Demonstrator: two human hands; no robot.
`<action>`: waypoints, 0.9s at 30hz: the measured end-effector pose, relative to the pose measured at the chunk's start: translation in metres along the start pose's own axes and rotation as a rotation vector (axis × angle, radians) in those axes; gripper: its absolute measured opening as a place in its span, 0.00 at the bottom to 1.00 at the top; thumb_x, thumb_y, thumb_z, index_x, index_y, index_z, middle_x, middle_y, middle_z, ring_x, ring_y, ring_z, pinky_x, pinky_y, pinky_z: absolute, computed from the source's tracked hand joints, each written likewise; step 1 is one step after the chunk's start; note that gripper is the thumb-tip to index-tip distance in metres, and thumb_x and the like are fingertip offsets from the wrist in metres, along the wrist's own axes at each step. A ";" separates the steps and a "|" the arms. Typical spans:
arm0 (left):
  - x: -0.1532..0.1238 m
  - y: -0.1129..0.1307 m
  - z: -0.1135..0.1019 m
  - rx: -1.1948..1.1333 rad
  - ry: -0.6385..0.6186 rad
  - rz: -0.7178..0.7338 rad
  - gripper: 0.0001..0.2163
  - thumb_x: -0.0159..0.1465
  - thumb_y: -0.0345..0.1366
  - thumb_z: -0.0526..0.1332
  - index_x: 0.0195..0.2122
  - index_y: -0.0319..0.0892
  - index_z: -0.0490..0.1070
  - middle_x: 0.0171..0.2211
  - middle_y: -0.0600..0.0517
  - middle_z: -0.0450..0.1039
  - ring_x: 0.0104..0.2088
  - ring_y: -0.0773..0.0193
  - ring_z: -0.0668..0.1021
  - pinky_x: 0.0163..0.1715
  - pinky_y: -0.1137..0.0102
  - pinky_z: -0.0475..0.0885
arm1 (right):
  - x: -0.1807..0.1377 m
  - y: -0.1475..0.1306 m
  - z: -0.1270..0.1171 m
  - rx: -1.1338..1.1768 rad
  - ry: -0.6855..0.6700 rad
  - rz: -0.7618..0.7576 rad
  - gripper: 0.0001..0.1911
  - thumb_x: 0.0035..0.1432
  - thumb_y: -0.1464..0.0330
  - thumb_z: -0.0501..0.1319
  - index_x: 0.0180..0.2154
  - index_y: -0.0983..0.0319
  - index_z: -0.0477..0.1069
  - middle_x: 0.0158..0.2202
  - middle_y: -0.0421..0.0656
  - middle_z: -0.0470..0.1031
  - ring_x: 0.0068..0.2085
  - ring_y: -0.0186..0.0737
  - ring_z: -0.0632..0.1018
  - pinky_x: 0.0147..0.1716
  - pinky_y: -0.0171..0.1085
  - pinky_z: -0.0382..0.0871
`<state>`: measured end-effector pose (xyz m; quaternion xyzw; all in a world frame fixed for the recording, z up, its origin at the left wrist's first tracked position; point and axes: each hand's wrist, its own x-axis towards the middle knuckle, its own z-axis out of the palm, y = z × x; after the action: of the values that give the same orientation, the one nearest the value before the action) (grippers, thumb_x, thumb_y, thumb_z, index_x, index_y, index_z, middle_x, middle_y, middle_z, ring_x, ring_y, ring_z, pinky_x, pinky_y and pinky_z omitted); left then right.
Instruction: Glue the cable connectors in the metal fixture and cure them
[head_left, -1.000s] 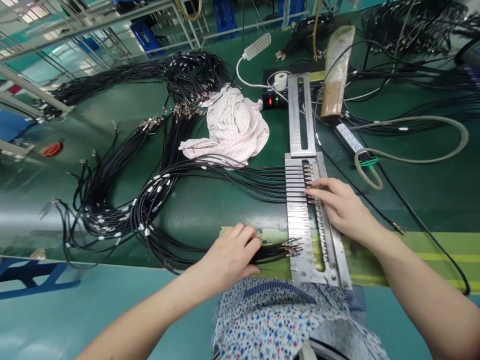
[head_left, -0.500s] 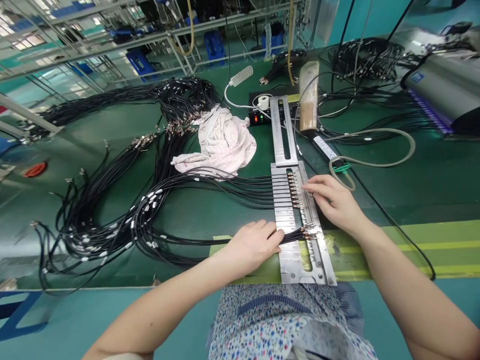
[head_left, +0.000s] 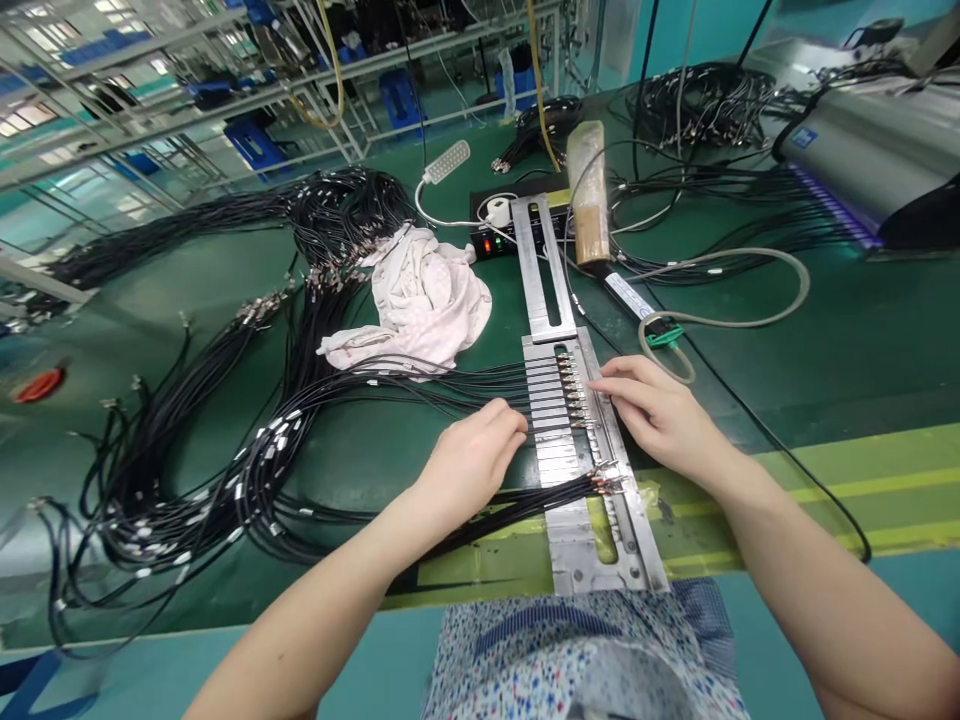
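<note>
Black cables (head_left: pixel 555 494) cross the jig (head_left: pixel 566 550); left hand (head_left: pixel 472 455) pinches one; right hand (head_left: pixel 664 415), fingertips nearly together at jig's right, hold unclear.

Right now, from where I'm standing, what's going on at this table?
Someone is working bare-handed on black cables laid across a slotted metal plate. The left hand is at the lowest cable of the upper row, by the plate's left edge; the right hand is beside that row's metal ends. A loose bunch of cables lies across the plate's nearer half.
</note>
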<state>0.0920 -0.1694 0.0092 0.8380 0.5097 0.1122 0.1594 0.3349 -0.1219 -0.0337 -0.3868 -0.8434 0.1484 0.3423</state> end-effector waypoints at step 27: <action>0.015 -0.005 0.025 0.272 -0.203 0.011 0.12 0.68 0.33 0.45 0.33 0.40 0.66 0.33 0.51 0.67 0.33 0.64 0.72 0.33 0.71 0.67 | -0.001 -0.008 0.000 -0.074 -0.129 -0.017 0.15 0.59 0.76 0.49 0.44 0.62 0.70 0.46 0.49 0.69 0.43 0.41 0.73 0.41 0.41 0.72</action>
<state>0.1035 -0.1574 -0.0151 0.8615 0.4970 -0.0424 0.0945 0.3313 -0.1274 -0.0299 -0.3817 -0.8718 0.1391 0.2738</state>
